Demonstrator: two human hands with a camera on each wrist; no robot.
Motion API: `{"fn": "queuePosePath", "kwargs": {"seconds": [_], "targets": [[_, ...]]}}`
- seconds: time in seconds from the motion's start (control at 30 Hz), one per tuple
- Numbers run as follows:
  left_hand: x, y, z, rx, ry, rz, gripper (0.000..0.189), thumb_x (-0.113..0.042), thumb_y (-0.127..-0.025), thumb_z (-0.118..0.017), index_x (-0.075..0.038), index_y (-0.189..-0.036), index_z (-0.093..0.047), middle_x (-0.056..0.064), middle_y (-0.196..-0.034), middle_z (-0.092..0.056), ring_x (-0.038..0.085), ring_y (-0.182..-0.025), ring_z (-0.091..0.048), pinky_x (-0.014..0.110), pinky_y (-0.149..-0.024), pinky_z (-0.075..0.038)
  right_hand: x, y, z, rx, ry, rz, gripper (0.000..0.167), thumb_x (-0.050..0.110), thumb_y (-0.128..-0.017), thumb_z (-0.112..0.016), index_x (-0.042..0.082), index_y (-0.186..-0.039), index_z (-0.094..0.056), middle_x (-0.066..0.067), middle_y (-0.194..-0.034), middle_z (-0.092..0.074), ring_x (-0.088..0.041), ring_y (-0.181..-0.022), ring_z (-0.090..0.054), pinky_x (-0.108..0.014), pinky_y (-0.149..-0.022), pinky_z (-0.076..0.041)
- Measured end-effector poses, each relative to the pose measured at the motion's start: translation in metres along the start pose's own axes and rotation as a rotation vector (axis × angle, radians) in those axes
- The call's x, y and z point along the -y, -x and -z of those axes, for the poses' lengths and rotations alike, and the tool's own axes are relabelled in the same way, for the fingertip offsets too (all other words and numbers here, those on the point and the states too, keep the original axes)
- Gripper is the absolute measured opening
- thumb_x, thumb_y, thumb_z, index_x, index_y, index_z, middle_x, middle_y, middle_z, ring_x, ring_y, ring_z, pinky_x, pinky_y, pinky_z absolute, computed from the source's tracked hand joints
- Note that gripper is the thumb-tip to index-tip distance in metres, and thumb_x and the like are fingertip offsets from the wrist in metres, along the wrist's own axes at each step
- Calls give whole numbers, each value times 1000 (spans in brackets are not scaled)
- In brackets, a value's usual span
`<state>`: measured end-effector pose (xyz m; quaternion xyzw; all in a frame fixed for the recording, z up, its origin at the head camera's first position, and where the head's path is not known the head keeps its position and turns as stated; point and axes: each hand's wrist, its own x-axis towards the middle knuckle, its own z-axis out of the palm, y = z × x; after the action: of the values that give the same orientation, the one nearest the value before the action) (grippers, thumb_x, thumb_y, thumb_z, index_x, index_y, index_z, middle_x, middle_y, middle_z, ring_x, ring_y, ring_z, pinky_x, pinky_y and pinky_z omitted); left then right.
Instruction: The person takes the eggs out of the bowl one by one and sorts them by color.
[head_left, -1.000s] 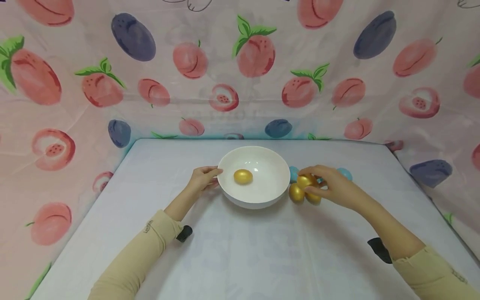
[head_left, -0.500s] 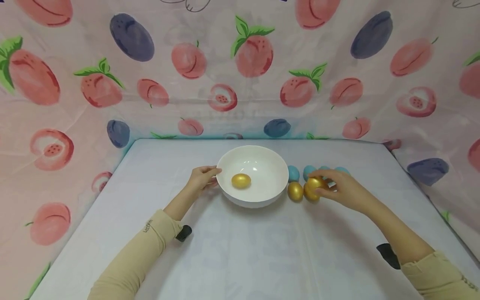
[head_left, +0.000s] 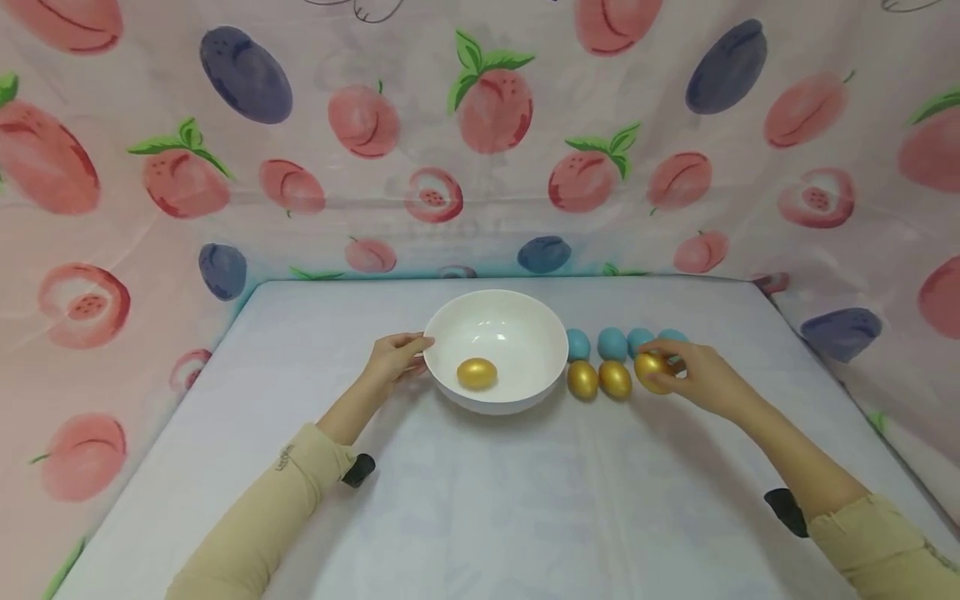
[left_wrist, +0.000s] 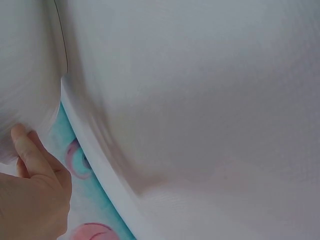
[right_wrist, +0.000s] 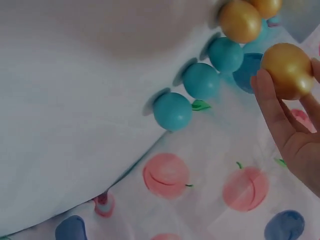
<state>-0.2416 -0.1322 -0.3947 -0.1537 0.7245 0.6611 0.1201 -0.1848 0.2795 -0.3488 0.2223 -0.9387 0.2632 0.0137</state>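
Note:
A white bowl (head_left: pixel 540 379) stands mid-table with one golden egg (head_left: pixel 477 373) lying inside near its front left. My left hand (head_left: pixel 393 360) grips the bowl's left rim, thumb on the edge and fingers against the outer wall; the left wrist view shows fingers (left_wrist: pixel 32 152) at the bowl's side. My right hand (head_left: pixel 701 377) pinches another golden egg (right_wrist: pixel 287 71) between thumb and fingers, right of two golden eggs (head_left: pixel 615 380) that sit beside the bowl. Several blue eggs (head_left: pixel 612 343) stand in a row behind them, the rightmost partly hidden by my right hand.
A white cloth covers the table (head_left: pixel 480 500), whose far edge meets a fruit-printed curtain (head_left: pixel 450 100) at the back. The curtain also hangs along both sides. Black straps (head_left: pixel 358 471) show under both forearms.
My right hand has moved right with its golden egg, uncovering golden and blue eggs. Inside the bowl, the golden egg has rolled toward the near side. My left hand keeps its grip.

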Motion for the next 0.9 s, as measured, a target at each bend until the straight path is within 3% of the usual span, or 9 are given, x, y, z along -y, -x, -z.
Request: {"fn": "queuePosePath", "kwargs": {"seconds": [0.27, 0.53, 0.9], "targets": [[1, -1, 3, 18, 4, -13, 49, -23, -90, -63, -2, -133, -50, 10, -116, -59, 4, -72, -62, 14, -70, -58, -23, -9, -10, 53, -45, -205, 42, 18, -90, -64, -8, -121, -53, -28, -104, -61, -31, -85, -63, -29, -59, -59], [1, 0, 0, 26, 20, -15, 48, -21, -89, -64, 0, -131, -52, 11, -113, -60, 4, -70, -63, 18, -74, -59, -37, -10, -18, 81, -45, -254, 38, 17, -90, -63, -7, -119, -54, -26, -95, -60, -16, -67, -59, -26, -55, -56], [5, -3, 2, 14, 33, -16, 49, -20, -89, -64, 0, -131, -51, 12, -116, -60, 4, -70, -64, 16, -70, -59, -38, -18, -27, 103, -26, -279, 40, 18, -90, -63, -7, -119, -54, -22, -89, -60, -16, -64, -57, -25, -54, -53]]}}
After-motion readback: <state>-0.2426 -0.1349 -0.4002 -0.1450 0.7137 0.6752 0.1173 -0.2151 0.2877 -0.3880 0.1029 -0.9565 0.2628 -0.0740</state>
